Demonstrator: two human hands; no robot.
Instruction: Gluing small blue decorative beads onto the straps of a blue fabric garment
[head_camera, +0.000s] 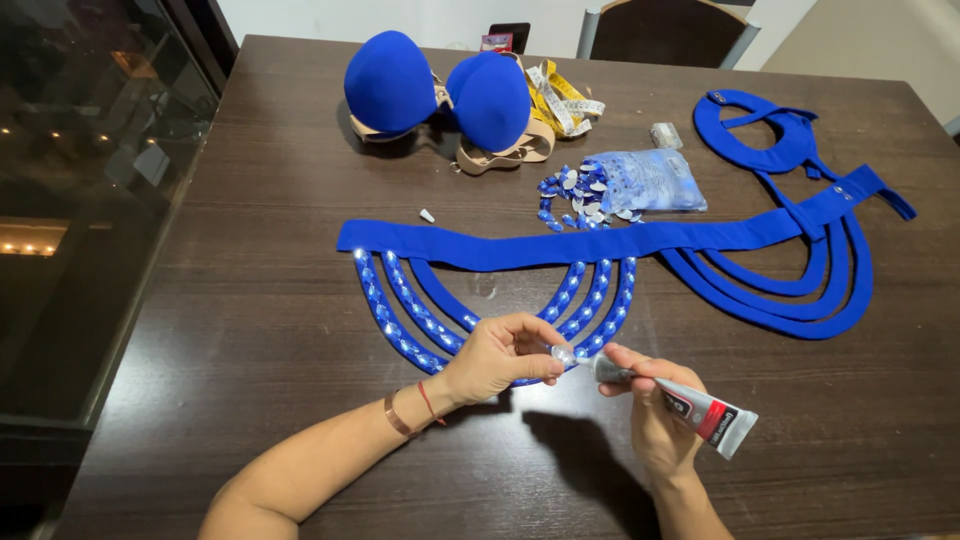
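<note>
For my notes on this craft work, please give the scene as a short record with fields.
left hand: the left hand pinches a small clear gem at the tube's tip
right hand: the right hand holds a glue tube
below hands: blue strap piece, left loops covered in gems
behind: bag of gems, blue padded cups, measuring tape
surface: dark wooden table

I see a dark brown wood-grain desk (250, 330) under a royal blue strap piece (500, 250), its 3 looped straps lined with shiny pale-blue gems. The 2 padded cups (440, 90) are blue over beige. The measuring tape (560, 100) is yellow, the glue tube (690, 405) silver with red and black.
</note>
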